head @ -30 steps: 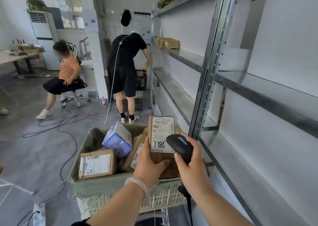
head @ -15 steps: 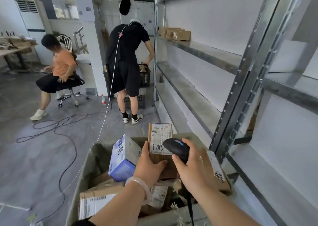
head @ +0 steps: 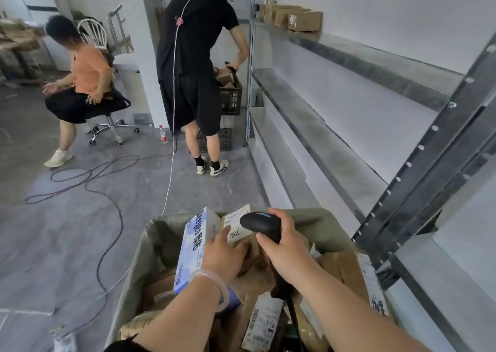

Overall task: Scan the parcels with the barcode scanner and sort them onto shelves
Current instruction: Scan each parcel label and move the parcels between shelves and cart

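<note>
A: Any text readable?
B: Blue box (head: 197, 247) reads "Deeyeo" plus Chinese characters, "10" near the bottom. Parcel (head: 237, 231) label has a handwritten number, looks like "78L", partly covered by the thumb. Printed lines too small to read.

A: Left to right, what's around?
B: Seated person (head: 80, 83) in orange on a swivel chair, black cables (head: 88, 180) looped on the grey floor. Standing person (head: 196, 64) in black bent over a dark crate (head: 230, 96), white cord hanging from the head. Red-capped bottle (head: 163, 134) by the feet. Metal shelves (head: 349, 88) on the right, brown boxes (head: 292, 16) on the upper one, an upright post close by.

A: Hands?
B: Left hand (head: 225, 255), pale bangle on the wrist, clasps the parcel, thumb on the label. Right hand (head: 284, 247) wrapped round the scanner (head: 261, 224), head just above the label.

A: Where's the parcel?
B: Over the bin (head: 330, 225), between the blue box and the scanner. Brown cardboard, white label up. Bin has more labelled parcels under the forearms.
</note>
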Available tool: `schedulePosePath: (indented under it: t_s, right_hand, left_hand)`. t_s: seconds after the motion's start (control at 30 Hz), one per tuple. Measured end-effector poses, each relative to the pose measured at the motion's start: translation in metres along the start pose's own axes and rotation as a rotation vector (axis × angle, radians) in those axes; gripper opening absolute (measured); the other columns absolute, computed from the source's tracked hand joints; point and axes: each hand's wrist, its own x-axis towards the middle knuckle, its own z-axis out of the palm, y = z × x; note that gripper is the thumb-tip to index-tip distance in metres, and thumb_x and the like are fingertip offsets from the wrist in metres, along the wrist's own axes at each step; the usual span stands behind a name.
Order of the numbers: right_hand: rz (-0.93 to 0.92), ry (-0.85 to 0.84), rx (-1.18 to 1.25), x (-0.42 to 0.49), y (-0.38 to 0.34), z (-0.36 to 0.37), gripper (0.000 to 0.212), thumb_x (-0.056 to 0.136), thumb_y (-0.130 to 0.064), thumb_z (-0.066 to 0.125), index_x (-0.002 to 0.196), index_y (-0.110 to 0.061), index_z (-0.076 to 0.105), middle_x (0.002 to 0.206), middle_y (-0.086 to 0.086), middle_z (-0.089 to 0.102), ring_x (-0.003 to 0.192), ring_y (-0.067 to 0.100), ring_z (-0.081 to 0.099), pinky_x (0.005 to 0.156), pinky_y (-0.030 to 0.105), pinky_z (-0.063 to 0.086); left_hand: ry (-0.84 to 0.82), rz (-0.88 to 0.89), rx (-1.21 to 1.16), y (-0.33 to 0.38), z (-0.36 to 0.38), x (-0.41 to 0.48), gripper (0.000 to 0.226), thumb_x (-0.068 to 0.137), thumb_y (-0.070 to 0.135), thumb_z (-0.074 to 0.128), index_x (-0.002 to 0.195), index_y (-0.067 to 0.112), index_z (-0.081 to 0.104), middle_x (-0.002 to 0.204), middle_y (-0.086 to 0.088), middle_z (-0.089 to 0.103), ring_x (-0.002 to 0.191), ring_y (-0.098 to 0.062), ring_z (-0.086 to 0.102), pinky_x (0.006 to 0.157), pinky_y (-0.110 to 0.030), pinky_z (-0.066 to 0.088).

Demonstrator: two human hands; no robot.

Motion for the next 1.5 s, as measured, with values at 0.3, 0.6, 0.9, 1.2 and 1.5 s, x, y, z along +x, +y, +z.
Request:
schedulePosePath:
  t_s: [0.3, 0.6, 0.9, 1.2, 1.5]
  right_hand:
    - [0.017, -0.047, 0.018, 0.022, 0.0, 0.007, 0.054, 0.093, -0.026, 0.061, 0.137, -0.038, 0.033, 0.121, -0.013, 0.051, 0.107, 0.005, 0.05, 0.082, 0.012, 0.034]
    - [0.046, 0.044, 0.097, 0.018, 0.008, -0.007, 0.054, 0.093, -0.026, 0.062, 0.133, -0.044, 0.031, 0.116, -0.012, 0.051, 0.099, 0.007, 0.054, 0.09, 0.027, 0.048]
    - [0.063, 0.239, 0.093, -0.02, 0.03, -0.04, 0.056, 0.091, -0.031, 0.063, 0.136, -0.045, 0.032, 0.12, -0.016, 0.053, 0.097, 0.0, 0.055, 0.081, 0.011, 0.042]
    - [0.122, 0.577, 0.138, -0.104, 0.069, -0.085, 0.055, 0.088, -0.03, 0.068, 0.114, -0.063, 0.032, 0.114, -0.019, 0.053, 0.102, 0.013, 0.061, 0.086, 0.029, 0.055]
    - [0.059, 0.891, 0.157, -0.244, 0.092, -0.169, 0.056, 0.09, -0.021, 0.065, 0.12, -0.056, 0.034, 0.122, -0.018, 0.057, 0.102, 0.013, 0.064, 0.085, 0.042, 0.056]
  left_hand:
    - [-0.079, -0.015, 0.293, 0.005, 0.001, 0.009, 0.064, 0.091, 0.065, 0.032, 0.144, 0.032, 0.044, 0.149, -0.01, 0.039, 0.135, -0.034, 0.039, 0.112, -0.045, 0.034]
    - [-0.069, 0.164, 0.583, 0.029, -0.013, 0.014, 0.073, 0.089, 0.071, 0.034, 0.149, 0.031, 0.032, 0.148, -0.006, 0.039, 0.131, -0.034, 0.043, 0.106, -0.049, 0.04]
    - [0.019, 0.501, 0.542, 0.045, 0.024, -0.009, 0.062, 0.093, 0.061, 0.042, 0.15, 0.038, 0.029, 0.156, 0.008, 0.032, 0.146, -0.021, 0.025, 0.116, -0.046, 0.03]
    - [-0.089, 0.784, 0.567, 0.08, 0.092, -0.074, 0.068, 0.097, 0.058, 0.039, 0.155, 0.04, 0.009, 0.163, 0.009, 0.017, 0.152, -0.017, 0.008, 0.124, -0.047, 0.009]
    - [-0.244, 1.116, 0.564, 0.114, 0.185, -0.196, 0.073, 0.095, 0.064, 0.037, 0.156, 0.041, 0.005, 0.164, 0.004, 0.018, 0.152, -0.019, 0.011, 0.122, -0.045, 0.016]
